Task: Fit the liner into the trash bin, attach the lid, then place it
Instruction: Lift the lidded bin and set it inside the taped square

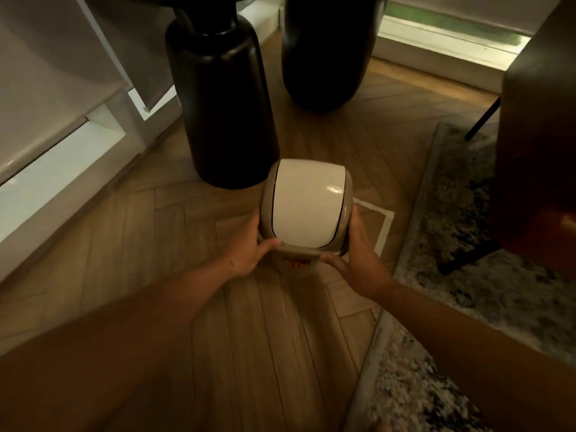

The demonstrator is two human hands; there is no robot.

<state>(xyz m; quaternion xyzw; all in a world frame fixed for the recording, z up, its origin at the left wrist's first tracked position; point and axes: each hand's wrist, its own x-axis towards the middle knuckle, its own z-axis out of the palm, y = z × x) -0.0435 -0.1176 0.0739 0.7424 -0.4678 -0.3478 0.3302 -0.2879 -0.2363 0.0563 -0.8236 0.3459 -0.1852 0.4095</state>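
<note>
The bin (307,210) was held in both hands, seen from above over the wood floor (174,275). Its lid (304,204) was on, with a white flap inside a beige frame. The left hand (249,251) clamped the left edge of the lid frame, thumb on the near rim. The right hand (358,254) clamped the right edge, fingers along the side. The body of the bin was almost all hidden under the lid; only a small orange mark showed below the near rim, too blurred to read. No liner could be seen. I could not tell if the bin touched the floor. A white tape outline (385,226) lay partly hidden behind the bin. 2 black pedestals (224,104) stood beyond, tops cut off. A rug (452,213) lay at the right.
</note>
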